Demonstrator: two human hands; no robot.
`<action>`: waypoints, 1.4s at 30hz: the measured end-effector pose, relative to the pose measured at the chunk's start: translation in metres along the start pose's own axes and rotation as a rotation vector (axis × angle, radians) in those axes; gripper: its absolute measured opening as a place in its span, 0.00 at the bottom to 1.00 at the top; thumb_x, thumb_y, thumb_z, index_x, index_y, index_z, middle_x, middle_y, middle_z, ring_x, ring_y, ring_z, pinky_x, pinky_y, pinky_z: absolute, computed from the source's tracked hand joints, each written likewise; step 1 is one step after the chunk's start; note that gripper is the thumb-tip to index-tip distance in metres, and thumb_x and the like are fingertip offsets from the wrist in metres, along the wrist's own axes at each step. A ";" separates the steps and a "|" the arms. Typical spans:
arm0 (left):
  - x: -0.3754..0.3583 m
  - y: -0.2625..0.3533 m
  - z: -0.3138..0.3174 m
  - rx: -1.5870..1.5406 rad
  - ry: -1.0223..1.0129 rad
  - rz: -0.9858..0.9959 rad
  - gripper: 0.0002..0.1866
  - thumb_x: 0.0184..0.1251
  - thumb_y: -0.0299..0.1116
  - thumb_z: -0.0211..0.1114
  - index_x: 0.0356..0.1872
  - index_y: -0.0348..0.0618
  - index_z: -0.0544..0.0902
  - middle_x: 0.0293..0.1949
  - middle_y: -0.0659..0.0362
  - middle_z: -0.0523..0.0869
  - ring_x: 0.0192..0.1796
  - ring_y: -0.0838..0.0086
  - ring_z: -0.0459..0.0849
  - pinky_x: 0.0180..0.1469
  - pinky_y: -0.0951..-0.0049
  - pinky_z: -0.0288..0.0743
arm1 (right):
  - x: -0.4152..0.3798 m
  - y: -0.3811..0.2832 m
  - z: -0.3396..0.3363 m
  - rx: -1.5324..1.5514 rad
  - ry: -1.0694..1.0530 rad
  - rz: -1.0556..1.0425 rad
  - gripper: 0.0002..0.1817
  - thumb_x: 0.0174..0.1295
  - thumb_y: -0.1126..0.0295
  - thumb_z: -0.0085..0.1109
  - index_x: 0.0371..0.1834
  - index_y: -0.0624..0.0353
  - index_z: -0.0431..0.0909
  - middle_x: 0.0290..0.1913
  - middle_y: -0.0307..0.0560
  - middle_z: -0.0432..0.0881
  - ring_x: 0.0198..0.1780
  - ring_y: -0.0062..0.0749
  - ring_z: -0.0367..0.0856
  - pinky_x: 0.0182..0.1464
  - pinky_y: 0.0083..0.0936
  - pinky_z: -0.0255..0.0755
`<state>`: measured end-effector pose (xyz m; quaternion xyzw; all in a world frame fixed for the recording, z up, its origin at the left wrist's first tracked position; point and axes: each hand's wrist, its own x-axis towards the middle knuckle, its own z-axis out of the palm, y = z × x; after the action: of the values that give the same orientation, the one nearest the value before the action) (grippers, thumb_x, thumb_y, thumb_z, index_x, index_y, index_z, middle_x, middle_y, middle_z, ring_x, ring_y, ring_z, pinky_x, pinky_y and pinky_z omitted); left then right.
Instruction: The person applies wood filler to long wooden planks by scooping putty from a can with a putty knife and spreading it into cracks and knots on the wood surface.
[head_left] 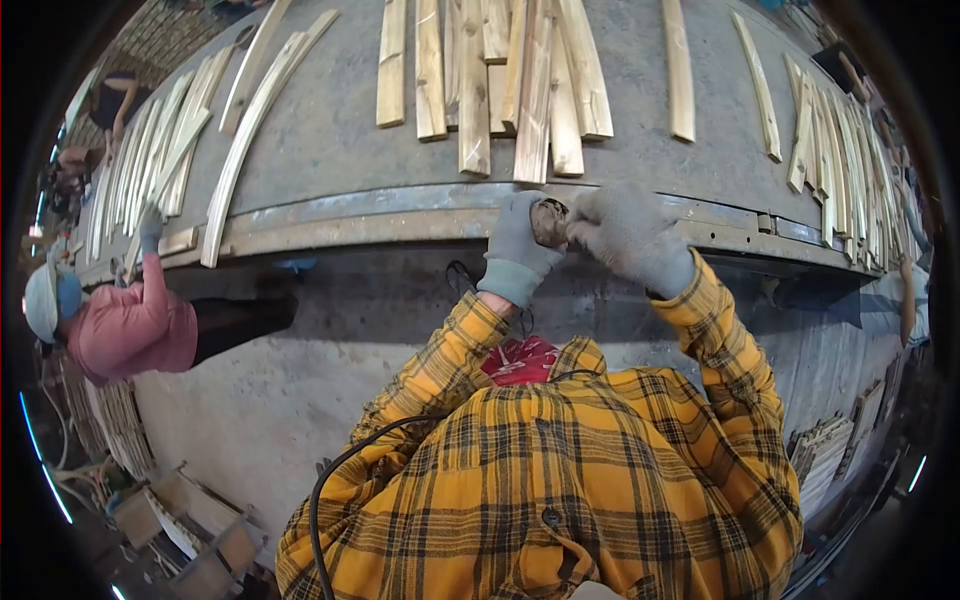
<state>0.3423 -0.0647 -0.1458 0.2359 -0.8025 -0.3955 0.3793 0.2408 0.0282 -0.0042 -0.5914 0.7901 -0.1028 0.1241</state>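
Both my hands wear grey gloves and meet at the near edge of the big grey table (330, 130). My left hand (520, 245) is closed around a small dark brown rounded thing (549, 222). Right beside it, my right hand (632, 236) is curled, its fingertips at the side of that dark thing. What the right fingers pinch is hidden. Just beyond my hands lies a bunch of pale wooden strips (534, 110), their near ends pointing at me.
A single wooden strip (680, 80) lies right of the bunch. More strips (165, 150) are at the left, where a person in a pink top (135, 320) reaches over them. Another pile (840, 160) is at the right, near another person's arm (907, 300). Wooden crates (190, 520) stand lower left.
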 end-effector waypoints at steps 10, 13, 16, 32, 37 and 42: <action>-0.032 -0.048 -0.049 -0.035 -0.133 -0.162 0.31 0.36 0.36 0.76 0.45 0.42 0.73 0.42 0.51 0.79 0.45 0.58 0.80 0.49 0.65 0.74 | 0.010 -0.072 0.059 -0.516 0.011 -0.319 0.04 0.47 0.73 0.57 0.25 0.59 0.80 0.27 0.50 0.81 0.31 0.44 0.83 0.32 0.34 0.77; -0.034 -0.074 -0.071 -0.090 -0.217 -0.115 0.34 0.35 0.38 0.77 0.48 0.43 0.72 0.43 0.52 0.81 0.46 0.61 0.81 0.50 0.67 0.74 | 0.027 -0.078 0.056 -0.533 -0.059 -0.361 0.04 0.48 0.72 0.57 0.25 0.57 0.80 0.26 0.48 0.80 0.30 0.42 0.84 0.31 0.34 0.77; -0.033 -0.077 -0.098 -0.201 -0.290 -0.160 0.37 0.34 0.40 0.79 0.50 0.45 0.71 0.43 0.54 0.82 0.47 0.65 0.82 0.50 0.69 0.75 | 0.035 -0.106 0.063 -0.617 0.030 -0.236 0.07 0.49 0.68 0.59 0.24 0.58 0.82 0.28 0.51 0.83 0.34 0.41 0.85 0.35 0.33 0.78; -0.047 -0.137 -0.166 -0.287 -0.004 -0.200 0.33 0.34 0.34 0.76 0.47 0.44 0.72 0.43 0.53 0.79 0.46 0.61 0.80 0.49 0.68 0.75 | 0.098 -0.209 0.104 -0.561 -0.114 -0.103 0.07 0.50 0.69 0.58 0.25 0.59 0.83 0.26 0.52 0.82 0.34 0.42 0.85 0.35 0.35 0.78; -0.049 -0.141 -0.183 -0.054 0.159 -0.155 0.31 0.35 0.32 0.74 0.47 0.45 0.73 0.42 0.52 0.78 0.46 0.56 0.78 0.48 0.65 0.74 | 0.108 -0.229 0.096 -0.487 -0.081 -0.050 0.08 0.46 0.69 0.61 0.27 0.61 0.83 0.29 0.53 0.84 0.34 0.43 0.85 0.36 0.35 0.79; -0.044 -0.147 -0.213 -0.105 -0.057 -0.259 0.32 0.35 0.36 0.75 0.47 0.43 0.73 0.42 0.50 0.80 0.46 0.54 0.80 0.47 0.64 0.75 | 0.101 -0.247 0.122 -0.651 -0.041 -0.357 0.05 0.49 0.70 0.57 0.25 0.55 0.82 0.23 0.47 0.81 0.28 0.39 0.84 0.31 0.33 0.78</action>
<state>0.5501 -0.2168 -0.1993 0.3060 -0.7540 -0.4890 0.3141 0.4766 -0.1392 -0.0510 -0.7304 0.6631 0.1456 -0.0745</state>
